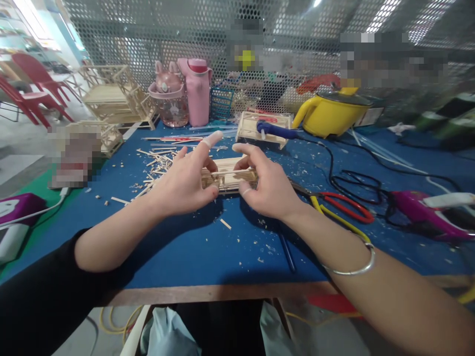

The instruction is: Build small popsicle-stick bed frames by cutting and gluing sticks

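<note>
A small block built of wooden sticks (229,178) rests on the blue table (208,252) in the middle of the view. My left hand (185,180) grips its left end, thumb below and index finger stretched out above, with tape on the fingertip. My right hand (269,185) grips its right end, index finger pointing left over the top. A metal bangle (354,267) circles my right wrist. Loose wooden sticks (158,165) and chips lie scattered just left of the block.
Red and yellow cutters (343,207) lie right of my right hand, beside black cables and a purple glue gun (426,210). Behind are a yellow pot (332,113), a pink bottle (198,91), a pink cup, a stick tray with a blue tool (276,129), and stick models (115,96).
</note>
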A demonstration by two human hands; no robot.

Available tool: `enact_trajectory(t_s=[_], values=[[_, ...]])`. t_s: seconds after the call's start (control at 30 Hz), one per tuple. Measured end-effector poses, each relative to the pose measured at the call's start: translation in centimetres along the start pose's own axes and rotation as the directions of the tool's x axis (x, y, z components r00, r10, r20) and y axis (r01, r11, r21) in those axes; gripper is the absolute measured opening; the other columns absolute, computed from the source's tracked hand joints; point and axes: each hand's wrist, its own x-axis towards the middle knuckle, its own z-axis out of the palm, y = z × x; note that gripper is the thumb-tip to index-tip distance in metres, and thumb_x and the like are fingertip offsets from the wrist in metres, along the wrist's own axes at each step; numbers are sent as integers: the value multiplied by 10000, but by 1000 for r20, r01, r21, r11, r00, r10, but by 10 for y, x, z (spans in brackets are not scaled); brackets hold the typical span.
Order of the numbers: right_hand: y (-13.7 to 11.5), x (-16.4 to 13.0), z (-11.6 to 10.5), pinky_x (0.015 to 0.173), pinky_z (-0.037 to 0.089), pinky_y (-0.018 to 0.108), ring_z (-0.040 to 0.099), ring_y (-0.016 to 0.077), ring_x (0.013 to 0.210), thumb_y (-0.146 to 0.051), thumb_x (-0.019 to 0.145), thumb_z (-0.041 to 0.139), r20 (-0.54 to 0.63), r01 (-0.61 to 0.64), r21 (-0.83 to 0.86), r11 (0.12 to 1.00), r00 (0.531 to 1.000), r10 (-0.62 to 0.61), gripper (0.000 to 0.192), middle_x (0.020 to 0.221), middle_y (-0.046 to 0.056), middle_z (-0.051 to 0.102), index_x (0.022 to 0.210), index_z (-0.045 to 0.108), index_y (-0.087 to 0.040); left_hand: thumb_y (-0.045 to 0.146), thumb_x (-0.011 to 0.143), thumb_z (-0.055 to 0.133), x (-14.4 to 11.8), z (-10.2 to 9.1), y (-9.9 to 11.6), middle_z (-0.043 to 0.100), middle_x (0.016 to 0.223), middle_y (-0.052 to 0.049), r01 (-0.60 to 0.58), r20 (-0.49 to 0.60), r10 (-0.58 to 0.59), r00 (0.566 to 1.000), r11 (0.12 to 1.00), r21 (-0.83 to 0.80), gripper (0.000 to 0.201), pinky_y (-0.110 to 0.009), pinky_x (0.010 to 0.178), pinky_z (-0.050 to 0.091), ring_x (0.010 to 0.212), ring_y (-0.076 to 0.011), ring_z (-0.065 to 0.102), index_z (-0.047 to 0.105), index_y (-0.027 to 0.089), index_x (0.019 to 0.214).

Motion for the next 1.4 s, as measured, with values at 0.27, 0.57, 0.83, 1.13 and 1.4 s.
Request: enact_trajectory(t_s=[0.27,0.57,0.83,1.13,1.4], values=[[-1,0,2,823,437,432,592,234,851,-105,638,520,3,13,-19,1000,1000,-13,656,970,63,661,1286,445,-169,188,792,532,0,5,-3,655,989,-54,10,-7,-11,1000,988,-151,774,-338,773,503,837,-174,624,148,210,1464],[-2,-1,1,844,418,434,588,237,872,-102,633,516,-13,34,-53,998,999,-35,651,976,61,663,1275,447,-190,207,773,550,-2,4,2,643,1066,-84,-8,-40,10,999,999,48,808,-397,845,480,875,-203,614,144,202,1471],[-1,-1,3,866,412,444,588,234,877,-112,645,529,-19,32,-58,998,999,-33,645,986,69,660,1282,443,-166,240,788,538,0,5,5,656,1043,-96,-3,-27,6,1000,995,101,796,-464,928,445,907,-223,623,131,180,1470],[-2,0,2,877,402,445,593,235,886,-104,629,519,-16,37,-58,998,999,-38,653,999,74,659,1275,447,-168,248,750,568,-2,5,4,657,1047,-100,-46,-27,50,998,988,149,826,-507,1003,370,1011,-277,585,163,171,1466],[-3,-1,2,886,395,456,595,238,884,-115,648,529,-15,36,-55,998,999,-37,635,996,69,665,1273,444,-188,206,770,511,-1,5,4,662,1050,-82,19,-30,-18,999,999,41,793,-406,855,474,867,-206,613,139,193,1470]])
